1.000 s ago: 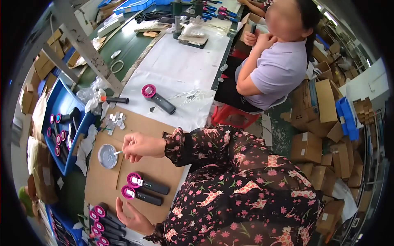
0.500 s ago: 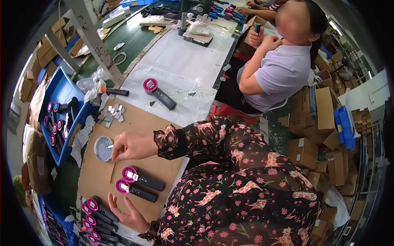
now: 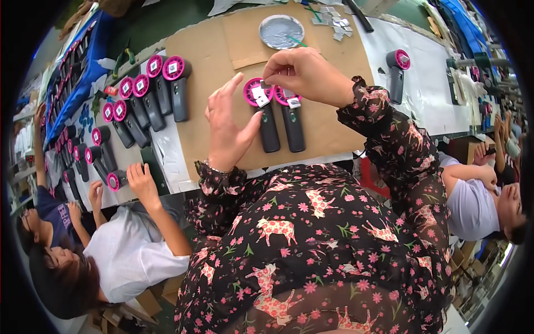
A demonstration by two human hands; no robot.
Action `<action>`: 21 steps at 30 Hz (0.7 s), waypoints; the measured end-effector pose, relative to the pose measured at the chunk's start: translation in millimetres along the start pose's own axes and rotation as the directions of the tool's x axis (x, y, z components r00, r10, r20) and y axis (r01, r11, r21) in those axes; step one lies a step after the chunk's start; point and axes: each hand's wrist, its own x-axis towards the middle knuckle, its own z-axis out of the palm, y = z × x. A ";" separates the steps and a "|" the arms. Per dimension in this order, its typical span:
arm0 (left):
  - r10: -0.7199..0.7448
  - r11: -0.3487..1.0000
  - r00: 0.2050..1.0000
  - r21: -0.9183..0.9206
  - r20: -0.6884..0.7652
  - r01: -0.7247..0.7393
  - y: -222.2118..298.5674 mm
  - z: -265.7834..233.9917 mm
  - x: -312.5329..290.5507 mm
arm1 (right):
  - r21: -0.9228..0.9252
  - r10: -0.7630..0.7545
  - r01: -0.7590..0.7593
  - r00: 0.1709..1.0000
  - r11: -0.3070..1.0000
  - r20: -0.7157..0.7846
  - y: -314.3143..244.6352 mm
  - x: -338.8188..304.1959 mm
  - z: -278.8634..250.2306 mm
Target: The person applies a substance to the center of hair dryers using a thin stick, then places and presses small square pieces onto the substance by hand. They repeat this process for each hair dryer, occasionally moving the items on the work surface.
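Note:
Two dark grey handheld fans with pink round heads lie side by side on the brown cardboard, the left fan [image 3: 270, 132] and the right fan [image 3: 294, 132]. Small silvery squares rest on their heads. My right hand [image 3: 306, 75] is above the heads, thumb and finger closed on a small dark square piece [image 3: 266, 84]. Beside the left fan my left hand [image 3: 229, 125] is raised with its fingers spread, holding nothing. Beyond my right hand sits a round dish [image 3: 281, 31] of grey paste, with a green stick [image 3: 297, 42] in it.
Loose silvery squares [image 3: 339, 25] lie beyond the dish. Several similar fans [image 3: 150, 103] lie in rows at the left, near a co-worker's hand [image 3: 143, 183]. Another fan [image 3: 397, 78] lies on white sheeting at the right. Co-workers sit on both sides.
The view has swung round to the left. My right hand has gone from beside the dish to above the fan heads. My left hand stays open near the fans.

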 end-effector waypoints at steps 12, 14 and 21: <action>0.012 1.000 1.000 -0.008 0.017 -0.012 -14.1 17.7 5.6 | -0.082 0.000 0.000 1.000 0.997 0.006 13.4 7.8 31.5; 0.011 1.000 1.000 -0.008 0.019 -0.011 -13.6 17.1 6.5 | -0.133 -0.030 0.027 0.999 0.991 -0.016 16.6 6.2 35.2; 0.004 1.000 1.000 -0.021 0.023 -0.003 -13.2 13.8 7.7 | -0.213 -0.005 -0.003 0.999 0.977 -0.039 15.5 11.7 36.4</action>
